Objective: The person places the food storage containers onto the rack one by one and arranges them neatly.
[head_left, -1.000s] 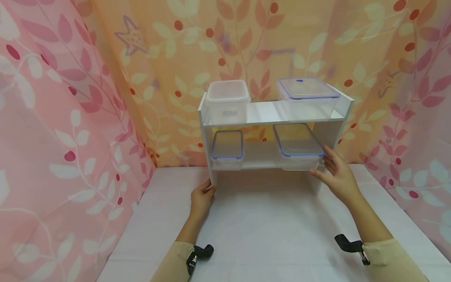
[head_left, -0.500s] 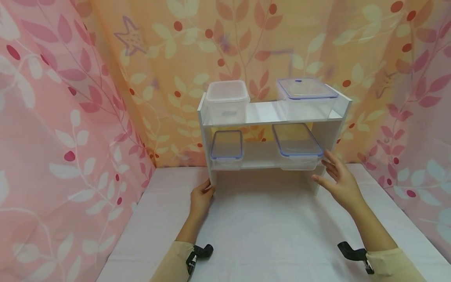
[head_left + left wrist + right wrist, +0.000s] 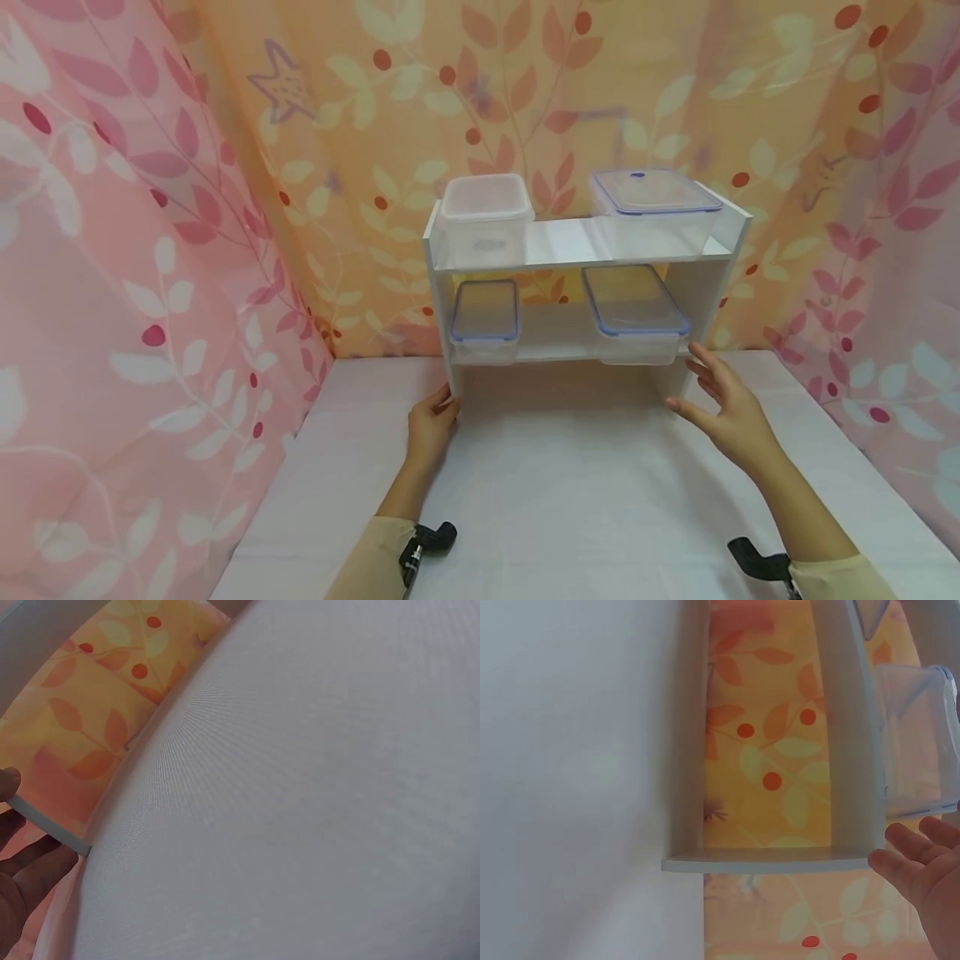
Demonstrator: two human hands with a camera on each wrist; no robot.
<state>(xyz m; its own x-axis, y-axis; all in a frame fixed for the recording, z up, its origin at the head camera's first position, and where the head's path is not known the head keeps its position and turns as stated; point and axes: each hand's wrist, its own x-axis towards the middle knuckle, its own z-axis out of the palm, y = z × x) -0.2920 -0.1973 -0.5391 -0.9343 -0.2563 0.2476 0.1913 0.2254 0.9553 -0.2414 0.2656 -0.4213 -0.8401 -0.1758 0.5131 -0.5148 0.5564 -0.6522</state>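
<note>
A white two-tier shelf point(image 3: 567, 237) stands on the table. My left hand point(image 3: 430, 429) pinches the bottom of its left side panel; the left wrist view shows thumb and fingers on either side of the thin panel edge point(image 3: 51, 826). Beside the right side panel point(image 3: 772, 865), my right hand point(image 3: 733, 421) has its fingers spread. Its fingertips come right at the panel's front edge, below the lower blue-rimmed container point(image 3: 637, 308). A smaller blue-rimmed container point(image 3: 484, 312) sits at left on the same board.
On the top board stand a clear container with a whitish lid point(image 3: 486, 221) at left and a larger blue-rimmed container point(image 3: 663, 225) at right. The white-covered table point(image 3: 555, 500) stretches in front. Patterned curtains point(image 3: 360, 275) hang behind and at both sides.
My right hand has moved down and away from the lower right container, towards the lower part of the right panel. My left hand keeps its hold, and the shelf stays in place.
</note>
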